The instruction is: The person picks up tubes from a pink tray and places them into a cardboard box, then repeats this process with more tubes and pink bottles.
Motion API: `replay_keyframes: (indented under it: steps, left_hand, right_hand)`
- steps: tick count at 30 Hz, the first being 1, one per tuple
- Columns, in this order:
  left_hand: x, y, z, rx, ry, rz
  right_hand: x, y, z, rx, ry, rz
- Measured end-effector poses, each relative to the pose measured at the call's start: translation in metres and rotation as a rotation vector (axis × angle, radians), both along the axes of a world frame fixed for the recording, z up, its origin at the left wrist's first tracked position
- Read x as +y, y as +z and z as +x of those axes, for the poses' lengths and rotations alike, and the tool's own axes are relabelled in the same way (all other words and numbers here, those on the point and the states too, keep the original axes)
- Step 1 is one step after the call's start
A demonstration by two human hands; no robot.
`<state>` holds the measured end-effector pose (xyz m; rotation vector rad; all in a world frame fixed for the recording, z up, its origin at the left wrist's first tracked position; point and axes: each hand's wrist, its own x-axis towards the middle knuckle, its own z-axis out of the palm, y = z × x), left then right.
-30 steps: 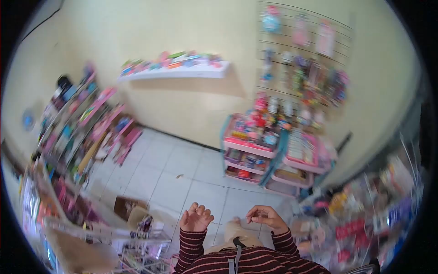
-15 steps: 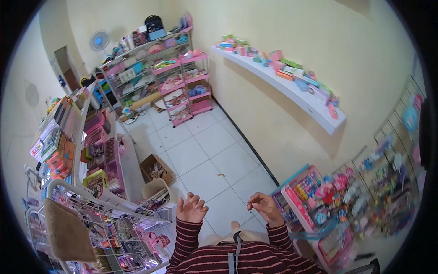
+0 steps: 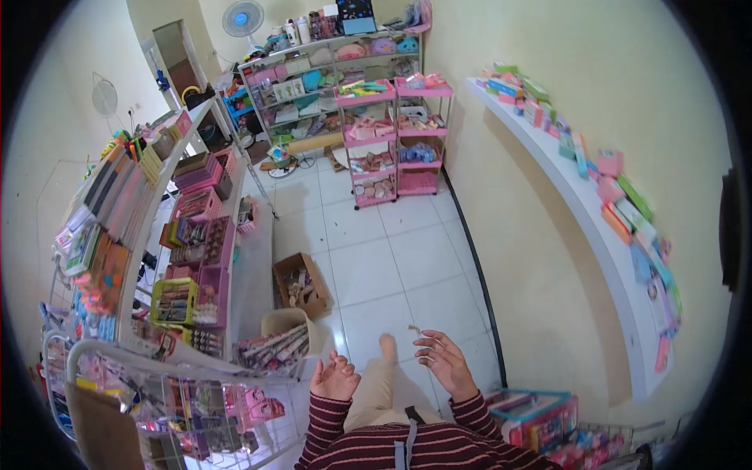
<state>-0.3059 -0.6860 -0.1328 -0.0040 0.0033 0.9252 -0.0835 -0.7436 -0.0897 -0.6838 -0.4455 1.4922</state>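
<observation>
My left hand [image 3: 335,379] is raised in front of my body at the lower middle, its fingers apart and slightly curled, holding nothing. To its right, my right hand [image 3: 446,362] hangs in the air over the tiles with fingers spread and bent, also with nothing between them. Neither hand touches anything. Nearest to my left hand is a beige bin [image 3: 312,323] full of rolled, patterned packs. A small brown scrap [image 3: 413,330] lies on the floor, seen just beside my right fingertips.
A cardboard box [image 3: 319,296] sits on the floor by the left shelves. Pink trolleys [image 3: 417,188] stand ahead. A white wall shelf [image 3: 583,205] runs along the right. A wire rack [image 3: 196,368] is close on the left, boxed toys [image 3: 536,409] at lower right.
The view has swung to the right, so trolleys and wall shelf appear differently placed. One foot now shows further forward. My right hand's fingers have opened wider.
</observation>
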Motion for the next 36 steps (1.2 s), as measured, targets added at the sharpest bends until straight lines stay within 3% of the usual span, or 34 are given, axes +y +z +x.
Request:
replay_keyframes:
  steps: [5, 13, 15, 22, 27, 29, 32, 36]
  left_hand:
    - [0.124, 0.015, 0.052, 0.059, 0.009, -0.017]
    - [0.307, 0.064, 0.134, 0.055, -0.045, 0.183]
    - [0.338, 0.054, 0.147, 0.048, -0.054, 0.222]
    - [0.423, 0.004, 0.204, 0.051, -0.062, -0.015]
    - [0.53, 0.024, 0.259, 0.09, -0.039, -0.017]
    - [0.581, 0.033, 0.281, 0.062, -0.038, 0.138]
    - [0.64, 0.049, 0.308, 0.058, 0.005, 0.185]
    - [0.689, 0.038, 0.328, 0.078, 0.105, 0.228]
  right_hand:
    - [0.118, 0.015, 0.04, -0.005, -0.084, 0.004]
    - [0.262, 0.051, 0.109, -0.11, -0.223, 0.18]
    - [0.291, 0.043, 0.124, -0.121, -0.236, 0.174]
    - [0.393, -0.015, 0.177, 0.038, -0.166, -0.037]
    - [0.494, 0.008, 0.234, 0.042, -0.109, -0.019]
    - [0.541, 0.016, 0.26, -0.052, -0.097, 0.105]
    - [0.612, 0.019, 0.288, -0.112, -0.085, 0.095]
    - [0.688, 0.023, 0.314, -0.241, -0.022, 0.095]
